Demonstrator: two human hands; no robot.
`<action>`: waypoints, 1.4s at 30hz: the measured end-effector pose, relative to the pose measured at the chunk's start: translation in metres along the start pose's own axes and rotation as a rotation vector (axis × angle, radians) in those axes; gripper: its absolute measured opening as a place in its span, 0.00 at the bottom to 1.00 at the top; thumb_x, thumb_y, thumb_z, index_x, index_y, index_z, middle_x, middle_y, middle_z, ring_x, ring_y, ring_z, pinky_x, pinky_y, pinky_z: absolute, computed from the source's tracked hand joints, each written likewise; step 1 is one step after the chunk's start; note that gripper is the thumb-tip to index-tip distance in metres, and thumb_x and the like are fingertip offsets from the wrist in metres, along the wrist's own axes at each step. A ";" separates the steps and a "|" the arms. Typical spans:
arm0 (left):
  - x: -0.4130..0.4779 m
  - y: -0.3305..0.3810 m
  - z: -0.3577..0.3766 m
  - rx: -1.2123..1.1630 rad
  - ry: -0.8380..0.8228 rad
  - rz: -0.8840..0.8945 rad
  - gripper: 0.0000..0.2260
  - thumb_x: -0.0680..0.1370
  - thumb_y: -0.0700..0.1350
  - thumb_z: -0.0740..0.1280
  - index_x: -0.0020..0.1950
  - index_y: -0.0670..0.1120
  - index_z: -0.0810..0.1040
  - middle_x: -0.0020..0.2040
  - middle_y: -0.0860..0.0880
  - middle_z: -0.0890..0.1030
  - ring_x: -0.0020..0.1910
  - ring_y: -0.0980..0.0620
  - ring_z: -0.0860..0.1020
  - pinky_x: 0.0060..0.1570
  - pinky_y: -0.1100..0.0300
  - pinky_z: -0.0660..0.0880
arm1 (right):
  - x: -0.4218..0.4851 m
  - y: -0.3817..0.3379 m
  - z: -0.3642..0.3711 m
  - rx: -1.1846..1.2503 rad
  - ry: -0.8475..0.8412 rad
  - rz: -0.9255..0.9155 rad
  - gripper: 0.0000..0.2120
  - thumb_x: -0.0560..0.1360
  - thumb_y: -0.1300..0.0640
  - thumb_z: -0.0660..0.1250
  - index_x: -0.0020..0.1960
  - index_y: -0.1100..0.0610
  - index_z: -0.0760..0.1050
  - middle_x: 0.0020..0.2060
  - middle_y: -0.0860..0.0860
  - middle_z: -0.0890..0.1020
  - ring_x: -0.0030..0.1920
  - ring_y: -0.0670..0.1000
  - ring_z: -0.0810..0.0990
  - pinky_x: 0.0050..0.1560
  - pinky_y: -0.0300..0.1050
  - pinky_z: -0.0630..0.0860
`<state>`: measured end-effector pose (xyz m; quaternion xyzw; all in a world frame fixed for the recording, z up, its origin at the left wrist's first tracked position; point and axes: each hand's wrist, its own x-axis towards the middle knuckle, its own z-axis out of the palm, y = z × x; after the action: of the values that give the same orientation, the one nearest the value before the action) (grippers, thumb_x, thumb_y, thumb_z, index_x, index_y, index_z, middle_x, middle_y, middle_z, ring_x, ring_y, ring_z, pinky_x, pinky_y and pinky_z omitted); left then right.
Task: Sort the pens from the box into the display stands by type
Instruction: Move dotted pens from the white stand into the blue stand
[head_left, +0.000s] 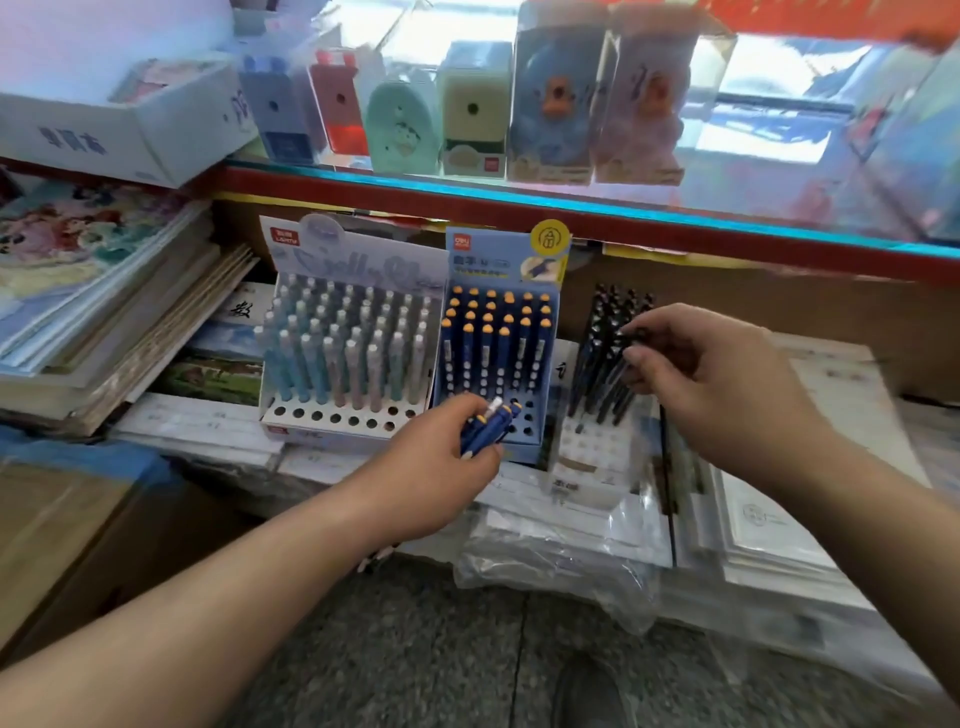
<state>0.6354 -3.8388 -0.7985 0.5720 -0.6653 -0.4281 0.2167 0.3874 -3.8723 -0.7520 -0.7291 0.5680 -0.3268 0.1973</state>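
Left hand (436, 467) low centre, fingers curled round a bundle of blue pens (491, 427), one white tip sticking up. The bundle sits just in front of the blue stand (524, 444), over its empty front holes. Right hand (717, 384) is up at the right stand (587, 457), thumb and forefinger pinched on the top of one dark pen (635, 333) (blurred, so grip detail is rough), other fingers curled under.

Stands run left to right, close side by side:
- white stand (332, 422): pastel pens (343, 353) upright, front row of holes empty
- blue stand: orange-capped pens (493, 338) upright in the back rows, front holes empty
- right stand: dark pens (605, 374) leaning a little, lower front rows empty

All three sit on stacked paper packs (208, 431). Crumpled clear plastic bag (561, 577) lies in front of them and hangs over the edge. Stack of books (104, 322) to the left. Glass shelf (571, 215) above carries a row of boxed pencil sharpeners (470, 111), with a white carton (114, 130) at its left end. Brown carton (78, 530) lower left, contents not visible. Shoe (592, 696) on the grey floor, bottom centre.
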 end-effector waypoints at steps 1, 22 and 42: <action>0.001 -0.001 0.000 0.001 -0.001 -0.002 0.02 0.82 0.50 0.65 0.52 0.54 0.73 0.46 0.40 0.78 0.33 0.52 0.70 0.35 0.57 0.68 | 0.001 0.000 0.002 -0.019 -0.008 -0.004 0.09 0.79 0.54 0.69 0.57 0.43 0.80 0.44 0.41 0.85 0.46 0.44 0.85 0.53 0.52 0.83; -0.003 -0.008 -0.007 -0.029 0.018 0.006 0.01 0.83 0.47 0.65 0.53 0.53 0.74 0.38 0.48 0.71 0.27 0.55 0.66 0.28 0.63 0.66 | 0.005 -0.013 0.024 -0.334 -0.040 -0.093 0.10 0.81 0.60 0.63 0.57 0.53 0.82 0.52 0.46 0.77 0.48 0.48 0.77 0.50 0.45 0.78; -0.032 -0.021 -0.039 -0.153 -0.021 -0.025 0.08 0.80 0.56 0.67 0.57 0.56 0.74 0.40 0.50 0.73 0.30 0.56 0.69 0.33 0.58 0.69 | 0.025 -0.062 0.066 0.690 -0.260 0.535 0.05 0.80 0.60 0.68 0.52 0.61 0.80 0.44 0.58 0.85 0.37 0.50 0.85 0.36 0.40 0.81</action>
<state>0.6861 -3.8203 -0.7886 0.5576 -0.6255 -0.4864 0.2476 0.4806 -3.8851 -0.7520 -0.4833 0.5648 -0.3403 0.5758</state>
